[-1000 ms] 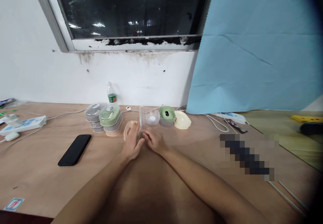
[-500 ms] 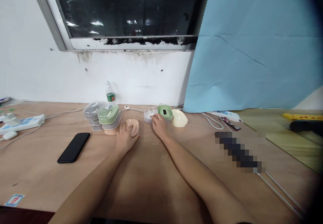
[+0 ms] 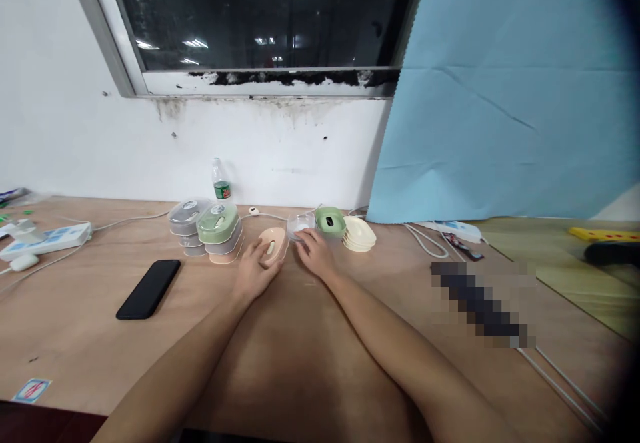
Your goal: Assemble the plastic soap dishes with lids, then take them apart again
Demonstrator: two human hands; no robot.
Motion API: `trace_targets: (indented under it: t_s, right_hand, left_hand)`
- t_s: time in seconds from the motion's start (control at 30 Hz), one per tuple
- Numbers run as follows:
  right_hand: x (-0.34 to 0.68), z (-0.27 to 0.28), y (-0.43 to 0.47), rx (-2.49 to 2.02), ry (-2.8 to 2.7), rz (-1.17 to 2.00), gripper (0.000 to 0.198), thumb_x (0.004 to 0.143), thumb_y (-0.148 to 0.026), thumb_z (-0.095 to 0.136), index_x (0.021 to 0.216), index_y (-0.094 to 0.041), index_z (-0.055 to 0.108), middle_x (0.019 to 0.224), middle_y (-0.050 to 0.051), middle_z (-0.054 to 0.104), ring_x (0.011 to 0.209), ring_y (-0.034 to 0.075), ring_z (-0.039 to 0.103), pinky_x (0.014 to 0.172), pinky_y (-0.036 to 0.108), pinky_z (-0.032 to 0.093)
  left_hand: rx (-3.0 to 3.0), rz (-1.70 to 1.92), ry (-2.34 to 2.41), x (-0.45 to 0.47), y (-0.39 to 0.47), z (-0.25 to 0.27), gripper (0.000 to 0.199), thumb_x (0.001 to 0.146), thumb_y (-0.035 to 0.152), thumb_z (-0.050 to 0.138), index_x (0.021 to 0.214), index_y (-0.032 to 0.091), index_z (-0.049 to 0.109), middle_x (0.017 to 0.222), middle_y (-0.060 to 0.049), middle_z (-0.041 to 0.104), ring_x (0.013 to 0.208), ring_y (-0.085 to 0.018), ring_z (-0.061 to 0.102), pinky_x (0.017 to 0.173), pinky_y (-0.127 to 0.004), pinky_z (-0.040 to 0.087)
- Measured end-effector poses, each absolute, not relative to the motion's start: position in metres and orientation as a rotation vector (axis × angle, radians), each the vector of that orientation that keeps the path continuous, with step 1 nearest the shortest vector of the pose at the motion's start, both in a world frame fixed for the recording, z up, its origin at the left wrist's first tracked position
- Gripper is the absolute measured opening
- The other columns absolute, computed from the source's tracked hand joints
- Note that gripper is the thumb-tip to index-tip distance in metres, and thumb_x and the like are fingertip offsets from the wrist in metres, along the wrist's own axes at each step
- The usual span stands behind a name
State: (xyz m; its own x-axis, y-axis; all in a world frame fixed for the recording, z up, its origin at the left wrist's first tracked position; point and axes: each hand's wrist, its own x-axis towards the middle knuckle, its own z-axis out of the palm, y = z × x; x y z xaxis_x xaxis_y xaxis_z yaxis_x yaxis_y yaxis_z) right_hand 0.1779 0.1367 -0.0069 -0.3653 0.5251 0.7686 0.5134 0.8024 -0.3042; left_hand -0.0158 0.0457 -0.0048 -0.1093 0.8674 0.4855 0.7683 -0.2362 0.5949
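My left hand (image 3: 256,273) grips a peach-coloured oval soap box base (image 3: 277,246), fingers on its left side and thumb at its near edge. The base is tilted, and a slot shows in its floor. My right hand (image 3: 314,254) has its fingers closed at the near edge of the clear plastic lids (image 3: 301,222); its fingertips are partly hidden. Just right of the lids sits a green slotted inner tray (image 3: 330,220). Beside it, several cream oval trays (image 3: 359,232) are nested in a pile.
Stacked soap boxes with clear lids, grey (image 3: 187,215) and green (image 3: 219,227), stand left of my hands. A black phone (image 3: 149,289) lies nearer. A bottle (image 3: 221,180) stands by the wall. Power strips (image 3: 53,240) and cables lie on both sides. Blue cloth (image 3: 490,96) hangs at right.
My left hand has lifted and tilted the peach base, shifting slightly right with it. My right hand has drawn down to the near edge of the clear lids. The view has shifted slightly.
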Motion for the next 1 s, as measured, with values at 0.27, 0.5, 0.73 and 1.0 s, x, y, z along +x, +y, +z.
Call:
trace_targets:
  t_s: [0.27,0.5,0.73,1.0]
  right_hand:
    - [0.17,-0.008,0.125,-0.746,-1.931,0.103,0.03,0.089,-0.031,0.054,0.118,-0.022,0.054,0.104,0.008,0.064,0.079,0.019,0.061,0.075,0.034,0.052]
    - [0.181,-0.008,0.13,-0.804,-1.896,0.063,0.013,0.09,-0.029,0.05,0.094,-0.021,0.059,0.088,0.006,0.063,0.074,0.017,0.059,0.071,0.032,0.049]
    - [0.184,-0.003,0.129,-0.569,-2.048,0.099,0.018,0.089,-0.019,0.043,0.097,-0.021,0.059,0.114,0.009,0.064,0.104,0.02,0.06,0.086,0.036,0.05]
    - [0.203,0.003,0.141,-1.068,-1.336,0.245,0.007,0.072,-0.023,0.054,0.065,-0.021,0.054,0.06,-0.002,0.061,0.06,0.016,0.057,0.057,0.027,0.047]
  left_hand:
    - [1.868,1.5,1.361,-0.011,0.038,0.007,0.039,0.087,0.045,0.053,0.109,0.016,0.066,0.11,-0.01,0.066,0.102,-0.023,0.061,0.089,-0.033,0.047]
    - [1.521,1.58,1.365,-0.012,0.04,0.006,0.049,0.085,0.055,0.05,0.089,0.011,0.07,0.085,-0.007,0.069,0.081,-0.022,0.062,0.073,-0.031,0.048]
    - [1.288,1.683,1.182,-0.006,0.041,0.011,0.059,0.083,0.063,0.05,0.097,0.008,0.069,0.089,-0.013,0.07,0.085,-0.025,0.063,0.073,-0.036,0.05]
    - [1.558,1.626,1.429,-0.015,0.043,0.002,0.053,0.089,0.059,0.04,0.089,0.013,0.065,0.086,-0.007,0.067,0.084,-0.021,0.062,0.075,-0.031,0.048]
